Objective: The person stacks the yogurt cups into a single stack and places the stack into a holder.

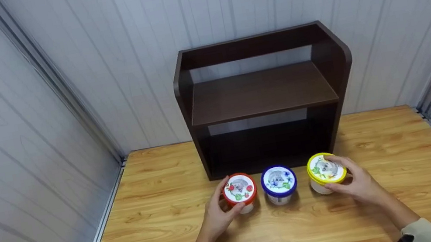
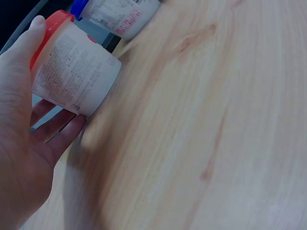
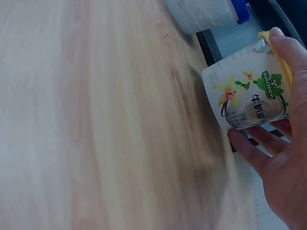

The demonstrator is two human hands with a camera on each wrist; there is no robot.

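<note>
Three small white tubs with printed lids stand in a row on the wooden table. My left hand grips the red-lidded tub at its rim, thumb in front and fingers round the far side. In the left wrist view the thumb presses the red lid. At the right end, my right hand holds the yellow-lidded tub the same way; flowers and a green leaf logo show on its side. Between them is the blue-lidded tub, touched by neither hand.
Right behind the tubs stands a dark brown two-tier shelf with raised sides. The wooden table reaches back to a pale panelled wall. Further pale panels with metal edge strips rise at the left and right.
</note>
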